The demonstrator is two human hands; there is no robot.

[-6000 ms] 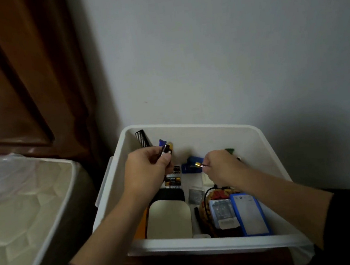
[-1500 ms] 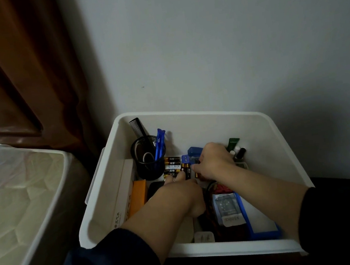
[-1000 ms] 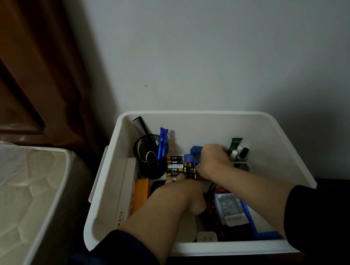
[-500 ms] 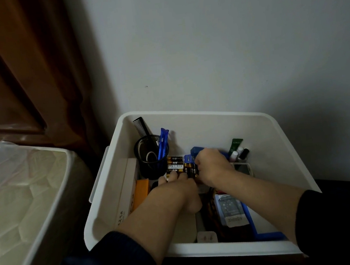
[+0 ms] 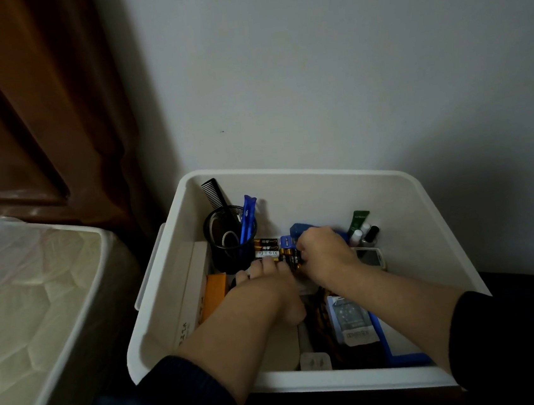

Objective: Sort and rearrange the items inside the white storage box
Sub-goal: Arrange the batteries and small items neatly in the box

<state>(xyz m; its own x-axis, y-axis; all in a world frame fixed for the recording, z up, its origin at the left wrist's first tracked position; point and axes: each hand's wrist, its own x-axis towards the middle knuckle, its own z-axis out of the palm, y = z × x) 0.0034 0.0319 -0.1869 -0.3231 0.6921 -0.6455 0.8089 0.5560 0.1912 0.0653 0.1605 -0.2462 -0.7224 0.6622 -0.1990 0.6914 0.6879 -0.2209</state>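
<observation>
White storage box [image 5: 306, 178] against grey wall [image 5: 343, 62], mattress [image 5: 23, 310] beside

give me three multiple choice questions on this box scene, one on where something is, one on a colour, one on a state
1. Where does the black comb stand?
A. in the black cup
B. flat on the mattress
C. under the orange box

2. What colour is the tube by the far wall of the white storage box?
A. red
B. green
C. yellow

3. What are the hands doing?
A. both raised above the box
B. one resting on the mattress
C. both down inside the box at the batteries

Answers:
1 A: the comb sticks up out of the black cup.
2 B: its body is green.
3 C: left hand and right hand meet at the batteries.
</observation>
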